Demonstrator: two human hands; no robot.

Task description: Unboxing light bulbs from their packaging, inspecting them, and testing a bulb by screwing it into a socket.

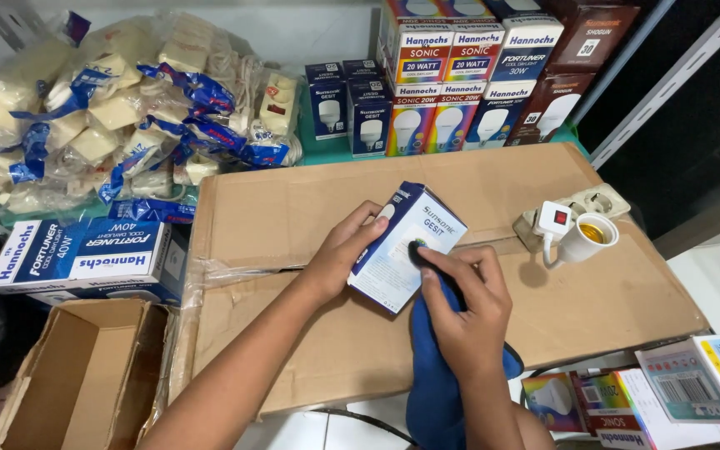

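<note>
Head view, looking down over a flat cardboard sheet [310, 200] used as a work surface:

- Far left, a heap of plastic-wrapped cream fittings [118, 108] sits on the shelf, with a long blue and white carton [85, 254] in front of it and an open empty cardboard box [85, 375] below.
- The left hand [347, 250] grips a small bulb box [406, 246], white and dark blue, by its left edge, fingers curled around it, holding it tilted above the middle of the cardboard sheet.
- The right hand [464, 304] holds a blue cloth [435, 375] and presses a dark bit of it against the face of the bulb box with bent fingers.
- As I judge it, the wiping is under way on the front face only; the box's other sides look not yet dealt with, though I cannot tell how clean any side is.
- Behind, rows of small boxes [460, 75] stand upright against the wall, untouched.
- To the right lies a white socket adapter with a red switch [572, 225], resting on the cardboard sheet well apart from both hands.
- Bottom right, more colourful packages [677, 392] are cut off by the frame edge.
- Hidden: the back of the bulb box, what is inside it, and most of the cloth below the wrist.
</note>
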